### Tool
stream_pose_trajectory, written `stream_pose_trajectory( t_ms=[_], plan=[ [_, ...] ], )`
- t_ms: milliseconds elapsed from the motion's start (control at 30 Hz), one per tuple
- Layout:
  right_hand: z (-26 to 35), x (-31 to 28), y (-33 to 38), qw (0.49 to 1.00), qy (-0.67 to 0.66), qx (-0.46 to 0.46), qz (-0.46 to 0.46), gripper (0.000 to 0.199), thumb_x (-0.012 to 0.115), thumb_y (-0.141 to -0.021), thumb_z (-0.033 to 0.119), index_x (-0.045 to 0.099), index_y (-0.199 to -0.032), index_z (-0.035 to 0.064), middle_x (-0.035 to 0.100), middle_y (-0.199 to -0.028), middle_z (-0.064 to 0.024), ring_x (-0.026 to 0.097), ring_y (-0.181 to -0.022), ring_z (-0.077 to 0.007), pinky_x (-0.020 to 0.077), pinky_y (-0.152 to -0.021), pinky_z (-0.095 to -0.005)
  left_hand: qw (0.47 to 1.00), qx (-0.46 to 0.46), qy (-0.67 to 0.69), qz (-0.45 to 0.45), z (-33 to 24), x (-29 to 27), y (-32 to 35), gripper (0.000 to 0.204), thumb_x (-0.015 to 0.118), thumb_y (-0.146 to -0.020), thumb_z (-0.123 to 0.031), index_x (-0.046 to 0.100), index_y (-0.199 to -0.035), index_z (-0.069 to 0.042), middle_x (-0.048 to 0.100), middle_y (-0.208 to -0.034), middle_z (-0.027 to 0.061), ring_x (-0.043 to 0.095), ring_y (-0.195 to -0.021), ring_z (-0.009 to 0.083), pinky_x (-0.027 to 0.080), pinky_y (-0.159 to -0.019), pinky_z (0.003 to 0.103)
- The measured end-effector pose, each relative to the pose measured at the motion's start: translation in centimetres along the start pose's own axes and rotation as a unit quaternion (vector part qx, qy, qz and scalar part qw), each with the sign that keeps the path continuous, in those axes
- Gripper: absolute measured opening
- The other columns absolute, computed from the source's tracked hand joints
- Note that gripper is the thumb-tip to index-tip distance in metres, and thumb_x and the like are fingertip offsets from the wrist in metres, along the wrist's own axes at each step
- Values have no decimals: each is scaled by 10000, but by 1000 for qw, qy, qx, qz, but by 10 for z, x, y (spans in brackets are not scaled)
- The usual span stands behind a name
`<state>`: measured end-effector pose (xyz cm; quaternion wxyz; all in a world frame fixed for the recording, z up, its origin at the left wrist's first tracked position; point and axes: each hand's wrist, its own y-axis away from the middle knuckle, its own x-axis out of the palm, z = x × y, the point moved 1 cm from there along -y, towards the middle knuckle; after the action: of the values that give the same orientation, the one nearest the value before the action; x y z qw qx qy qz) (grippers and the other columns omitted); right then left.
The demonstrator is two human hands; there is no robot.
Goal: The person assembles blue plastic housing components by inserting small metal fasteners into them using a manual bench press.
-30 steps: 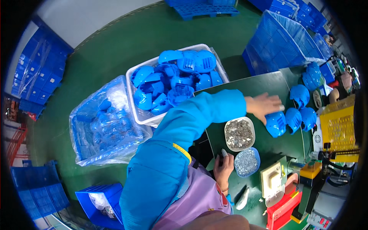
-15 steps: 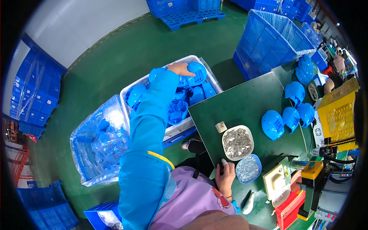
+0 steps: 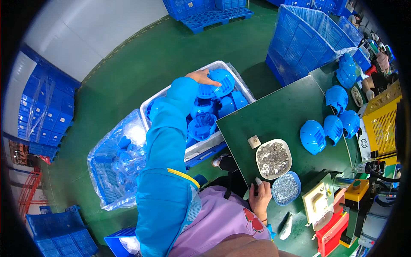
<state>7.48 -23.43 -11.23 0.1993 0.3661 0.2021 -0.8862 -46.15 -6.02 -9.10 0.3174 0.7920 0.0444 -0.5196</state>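
My left arm, in a blue sleeve, stretches over a white tub (image 3: 147,105) of glossy blue helmet-like plastic shells. At its far end, my left hand (image 3: 200,78) has its fingers over the edge of a rounded slotted shell (image 3: 223,82); the fingertips partly hide behind it. Another shell (image 3: 202,127), hollow side up, lies nearer in the tub. My right hand (image 3: 260,198) rests at the edge of the green table (image 3: 248,115), fingers bent and apart, one tip wrapped in white. It holds nothing visible, next to a blue dish (image 3: 286,188) of silvery bits.
A cream dish (image 3: 273,159) of grey bits and a small white block (image 3: 254,141) are on the table. Several blue shells (image 3: 313,137) stand farther right, near a machine with a red box (image 3: 332,233). A plastic-lined blue crate (image 3: 117,171) sits left of the tub.
The view has shifted slightly, so the surroundings appear farther right. My left hand stays on the same shell, and its forearm now covers another shell at the tub's left. My right hand stays put.
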Motion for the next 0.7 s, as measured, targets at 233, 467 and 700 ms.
stream_pose_trajectory(
  t_ms=[233, 467, 700],
  plan=[
    [-4, 1, 0, 1000, 4, -8, 4, 316, 720, -801, 30, 619, -1100, 18, 583, -952, -149, 621, -800, -334, 511, -664, -425, 997, -47, -55, 38, -11, -11, 12, 1365, 668, -565, -841, 230, -1550, -3, 286, -1581, 226, 303, -1454, 380, 286, -1186, 398],
    [2, -9, -2, 999, 1, -33, -33, 311, 726, -789, 57, 637, -1087, 33, 587, -933, -133, 622, -810, -320, 521, -680, -418, 887, 66, 454, 47, 15, 25, -15, 959, 890, -719, -297, 385, -1475, 6, 536, -1394, 151, 553, -1225, 278, 466, -1047, 383],
    [4, -21, -4, 997, -26, -66, -40, 278, 700, -824, 81, 625, -1087, 29, 585, -934, -123, 621, -821, -304, 540, -694, -393, 958, 29, 266, 98, 9, 2, 36, 1010, 811, -769, -442, 272, -1541, -74, 481, -1444, 175, 523, -1254, 367, 460, -1015, 526]
  ],
)
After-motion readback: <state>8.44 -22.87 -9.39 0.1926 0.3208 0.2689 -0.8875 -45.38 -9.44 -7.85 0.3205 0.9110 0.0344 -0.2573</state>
